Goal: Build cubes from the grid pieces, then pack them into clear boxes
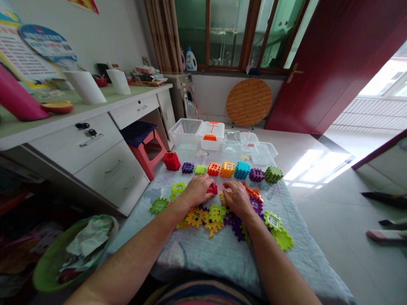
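My left hand is closed on a red building piece with toothed edges, above the middle of the cloth-covered table. Close beside it on the right, my right hand has its fingers loosely bent and apart over the pile, nearest a yellow piece partly hidden under it. Flat notched pieces lie loose around both hands: a green window piece, yellow ones, orange ones, purple ones and lime ones. My forearms cover part of the pile.
Beyond the hands runs a row of colour-sorted stacks, from red to olive green. Clear plastic boxes and a lidded box with an orange latch stand at the far edge. A pink stool and green basket are left.
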The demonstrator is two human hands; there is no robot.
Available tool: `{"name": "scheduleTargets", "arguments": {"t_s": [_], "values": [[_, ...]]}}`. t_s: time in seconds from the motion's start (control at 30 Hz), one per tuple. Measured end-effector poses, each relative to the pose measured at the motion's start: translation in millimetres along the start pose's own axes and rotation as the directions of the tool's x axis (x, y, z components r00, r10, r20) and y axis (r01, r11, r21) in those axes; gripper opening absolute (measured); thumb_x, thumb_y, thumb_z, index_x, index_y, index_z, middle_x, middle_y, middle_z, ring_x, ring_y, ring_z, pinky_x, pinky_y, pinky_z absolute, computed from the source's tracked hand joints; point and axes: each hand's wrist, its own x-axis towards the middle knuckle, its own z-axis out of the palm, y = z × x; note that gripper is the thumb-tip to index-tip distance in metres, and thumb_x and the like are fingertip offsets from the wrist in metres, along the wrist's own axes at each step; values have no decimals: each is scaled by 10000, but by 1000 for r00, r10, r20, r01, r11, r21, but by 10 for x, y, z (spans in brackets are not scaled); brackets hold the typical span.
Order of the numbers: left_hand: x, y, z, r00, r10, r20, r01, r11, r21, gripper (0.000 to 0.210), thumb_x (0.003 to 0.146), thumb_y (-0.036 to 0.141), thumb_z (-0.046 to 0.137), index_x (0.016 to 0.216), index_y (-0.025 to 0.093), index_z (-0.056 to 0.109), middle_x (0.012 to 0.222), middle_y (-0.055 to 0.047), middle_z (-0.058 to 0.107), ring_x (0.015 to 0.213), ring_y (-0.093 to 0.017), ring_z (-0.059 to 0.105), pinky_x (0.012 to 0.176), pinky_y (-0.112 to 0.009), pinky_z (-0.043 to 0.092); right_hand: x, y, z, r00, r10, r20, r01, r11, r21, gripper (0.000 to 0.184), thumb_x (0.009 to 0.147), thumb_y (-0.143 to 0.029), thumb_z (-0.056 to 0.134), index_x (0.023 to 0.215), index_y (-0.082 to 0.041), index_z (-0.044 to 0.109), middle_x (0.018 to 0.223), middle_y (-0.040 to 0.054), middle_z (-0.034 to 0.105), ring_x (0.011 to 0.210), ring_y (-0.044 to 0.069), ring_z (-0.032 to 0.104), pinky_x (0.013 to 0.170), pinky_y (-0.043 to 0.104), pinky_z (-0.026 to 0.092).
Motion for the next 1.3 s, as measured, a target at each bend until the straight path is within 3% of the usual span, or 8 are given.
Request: {"name": "scheduleTargets", "arguments": {"t_s": [0.17, 0.33, 0.5, 0.63, 0.9, 1.3], "values": [[36, -78, -6, 993, 8, 117, -5, 1000, -29, 493, 715, 411, 723, 1135, 183, 602, 1107, -99, 621, 1061, -261, 576, 933, -337, 445, -3, 11, 9, 1000, 3, 5, -3, 1000, -3, 171, 825, -175, 572, 962, -183, 675, 966, 75, 713, 931, 229, 608, 869, 346, 441], [113, -114, -16, 972, -41, 230, 36, 999, 26, 367, 734, 417, 666, 1025, 194, 643, 1024, -90, 654, 971, -256, 613, 867, -331, 470, -1, 34, 12, 1000, 15, 2, -15, 1000, 0, 157, 825, -184, 573, 944, -197, 674, 962, 67, 706, 929, 222, 601, 875, 343, 435], [142, -80, -39, 976, -58, 209, 50, 998, 42, 323, 763, 468, 612, 905, 181, 653, 933, -93, 637, 882, -248, 615, 785, -331, 485, 0, 34, 17, 1000, 17, 5, -17, 1000, -7, 154, 831, -182, 569, 945, -191, 672, 955, 65, 706, 921, 219, 596, 855, 331, 435], [166, -54, -27, 984, -54, 173, 47, 998, 47, 342, 750, 440, 626, 969, 178, 650, 995, -103, 632, 948, -259, 603, 841, -343, 481, -5, 34, 20, 1000, 22, 2, -22, 1000, -10, 159, 831, -179, 565, 948, -184, 674, 962, 72, 708, 926, 224, 600, 863, 337, 437], [244, 14, -32, 966, -64, 249, 38, 993, 109, 345, 748, 470, 608, 934, 183, 658, 1002, -116, 640, 957, -286, 611, 833, -373, 491, -8, 36, 2, 1000, 21, -19, -21, 1000, 0, 163, 826, -180, 566, 947, -184, 675, 971, 76, 708, 942, 224, 605, 878, 343, 441], [255, -43, -19, 966, -46, 253, 12, 991, 132, 385, 705, 478, 651, 971, 200, 667, 1020, -104, 651, 973, -284, 608, 842, -369, 487, 1, 32, -5, 999, 37, -9, -37, 999, -20, 169, 818, -177, 567, 945, -188, 679, 969, 77, 709, 949, 227, 605, 887, 343, 439]]}}
